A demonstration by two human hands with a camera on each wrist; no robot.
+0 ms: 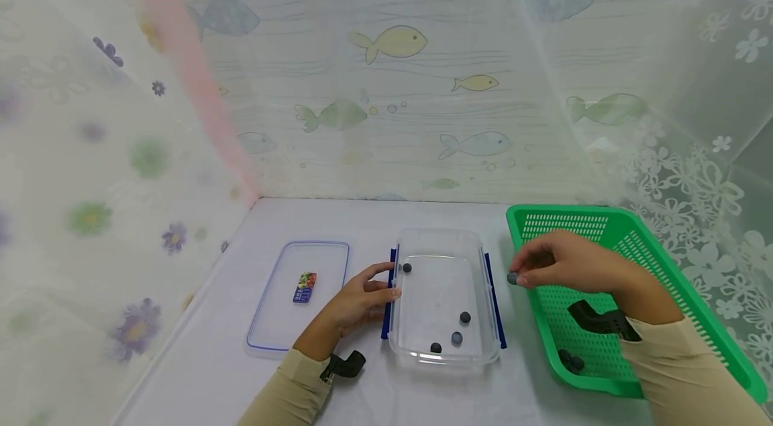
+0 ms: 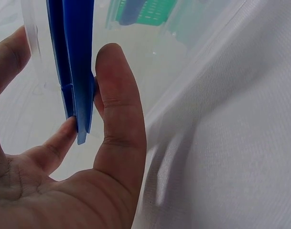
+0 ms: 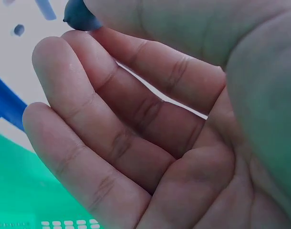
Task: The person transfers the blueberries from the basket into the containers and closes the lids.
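Observation:
A clear plastic container [image 1: 431,298] with blue side latches stands on the table, and several blueberries [image 1: 457,338] lie in it. My left hand [image 1: 357,302] grips its left side. In the left wrist view, thumb and fingers [image 2: 119,95] lie either side of the blue latch [image 2: 78,62]. Over the left rim of a green basket [image 1: 604,379], my right hand [image 1: 564,261] pinches one blueberry [image 1: 512,278] between thumb and fingertips. That blueberry [image 3: 80,15] shows at the top of the right wrist view, partly hidden by the thumb. More dark blueberries [image 1: 570,361] rest in the basket's near corner.
Left of the container lies a clear lid [image 1: 272,318] with a blue seal and a colourful label [image 1: 304,287]. A white cloth covers the table [image 1: 199,372]. Behind it hangs a curtain [image 1: 386,111] printed with fish.

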